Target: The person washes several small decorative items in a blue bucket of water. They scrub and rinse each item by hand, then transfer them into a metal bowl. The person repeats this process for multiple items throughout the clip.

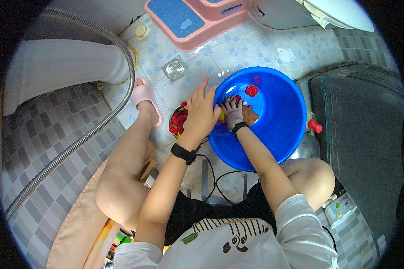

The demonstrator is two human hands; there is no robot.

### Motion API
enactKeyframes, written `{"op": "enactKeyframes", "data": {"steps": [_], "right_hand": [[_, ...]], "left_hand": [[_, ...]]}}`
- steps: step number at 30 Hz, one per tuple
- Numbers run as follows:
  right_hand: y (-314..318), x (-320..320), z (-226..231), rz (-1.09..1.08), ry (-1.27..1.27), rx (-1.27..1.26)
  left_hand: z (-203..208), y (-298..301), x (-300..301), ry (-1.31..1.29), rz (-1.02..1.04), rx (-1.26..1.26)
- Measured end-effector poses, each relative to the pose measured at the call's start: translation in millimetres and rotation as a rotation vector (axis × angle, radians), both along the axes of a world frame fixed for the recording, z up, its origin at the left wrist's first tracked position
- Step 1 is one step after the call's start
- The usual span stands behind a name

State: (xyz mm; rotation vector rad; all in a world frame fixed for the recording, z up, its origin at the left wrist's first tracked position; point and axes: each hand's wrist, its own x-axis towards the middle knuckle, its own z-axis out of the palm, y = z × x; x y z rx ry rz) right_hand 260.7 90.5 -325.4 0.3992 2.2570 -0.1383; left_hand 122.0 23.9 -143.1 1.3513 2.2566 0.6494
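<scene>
A round blue basin [292,103] stands on the floor before me with water in it. My right hand [232,111] reaches down inside, fingers spread over a cluster of dark red and green artificial flowers [232,98]. Beside its fingertips lies a brown, rough-looking lump [249,116] whose kind I cannot make out. A red rose head [251,91] sits apart, farther into the basin. At the basin's left rim my left hand [202,107] is stretched out, its thumb near the rim and a bit of yellow. Partly under it is a round container of red artificial roses [178,122].
A pink step stool [191,42] with blue treads stands at the far side. A floor drain [175,69] lies left of the basin. A metal shower hose [96,119] hangs at left. A red-capped bottle [315,126] stands at right, and black cords [215,181] run between my legs.
</scene>
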Motion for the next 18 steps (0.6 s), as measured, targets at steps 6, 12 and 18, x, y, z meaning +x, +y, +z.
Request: {"op": "enactKeyframes", "data": {"steps": [6, 12, 18], "right_hand": [[-13, 10, -15, 0.223, 0.038, 0.067], [-4, 27, -18, -0.075, 0.201, -0.244], [9, 33, 27, -0.552, 0.537, -0.635]], "left_hand": [[-3, 1, 3, 0.0, 0.023, 0.045], [-4, -1, 3, -0.026, 0.023, 0.055], [-5, -3, 3, -0.055, 0.016, 0.048]]}}
